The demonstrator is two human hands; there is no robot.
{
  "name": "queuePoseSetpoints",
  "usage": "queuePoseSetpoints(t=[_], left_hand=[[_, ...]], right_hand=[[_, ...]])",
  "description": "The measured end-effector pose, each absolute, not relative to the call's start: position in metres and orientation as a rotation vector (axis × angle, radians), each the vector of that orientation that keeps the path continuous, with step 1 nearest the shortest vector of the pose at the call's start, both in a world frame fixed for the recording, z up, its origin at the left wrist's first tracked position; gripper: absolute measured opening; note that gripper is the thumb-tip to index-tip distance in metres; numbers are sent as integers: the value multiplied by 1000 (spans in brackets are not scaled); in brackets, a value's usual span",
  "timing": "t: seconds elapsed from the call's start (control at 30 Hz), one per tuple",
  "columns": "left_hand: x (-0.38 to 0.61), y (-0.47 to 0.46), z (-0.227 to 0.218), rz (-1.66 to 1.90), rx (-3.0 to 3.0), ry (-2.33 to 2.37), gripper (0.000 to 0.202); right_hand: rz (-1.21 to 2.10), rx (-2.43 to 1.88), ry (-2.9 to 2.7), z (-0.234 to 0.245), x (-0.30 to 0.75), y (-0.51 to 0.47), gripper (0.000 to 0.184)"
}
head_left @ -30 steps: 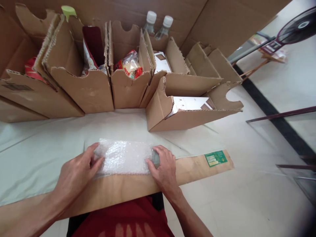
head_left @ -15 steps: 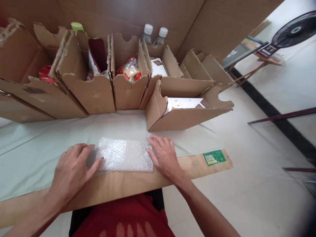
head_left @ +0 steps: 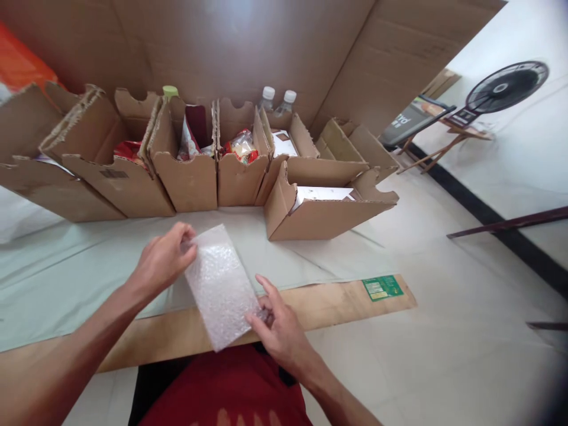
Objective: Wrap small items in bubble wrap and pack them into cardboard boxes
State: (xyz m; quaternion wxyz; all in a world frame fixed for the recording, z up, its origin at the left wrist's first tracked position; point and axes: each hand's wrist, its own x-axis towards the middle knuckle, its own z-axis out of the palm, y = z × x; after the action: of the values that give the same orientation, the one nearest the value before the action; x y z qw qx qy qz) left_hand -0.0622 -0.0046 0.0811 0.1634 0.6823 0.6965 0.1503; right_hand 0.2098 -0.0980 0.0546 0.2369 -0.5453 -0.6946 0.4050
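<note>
Left hand [head_left: 168, 255], right hand [head_left: 283, 331] pinch bubble-wrap packet [head_left: 222, 290]; green label [head_left: 382, 287], print too blurred to read.

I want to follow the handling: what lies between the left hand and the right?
In the head view, bubble wrap lies between the left hand and the right hand, slanting down toward the right.

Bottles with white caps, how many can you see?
2. The left bottle shows above the back edge of a cardboard box; the right bottle is just beside it. Their lower parts are hidden, and more may be out of sight.
</note>
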Motion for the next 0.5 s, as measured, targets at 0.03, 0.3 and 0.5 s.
queuePoseSetpoints(t=[0.03,0.3,0.5], left_hand=[[-60,8,81,436,2034,1958,32],[-61,-55,53,723,2441,1555,42],[-53,-134,38,708,2688,1236,55]], right_hand=[[1089,-1483,-1920,50,202,-101,70],[1139,-1497,-1989,44,185,-88,34],[1423,-1529,-1770,51,191,-83,30]])
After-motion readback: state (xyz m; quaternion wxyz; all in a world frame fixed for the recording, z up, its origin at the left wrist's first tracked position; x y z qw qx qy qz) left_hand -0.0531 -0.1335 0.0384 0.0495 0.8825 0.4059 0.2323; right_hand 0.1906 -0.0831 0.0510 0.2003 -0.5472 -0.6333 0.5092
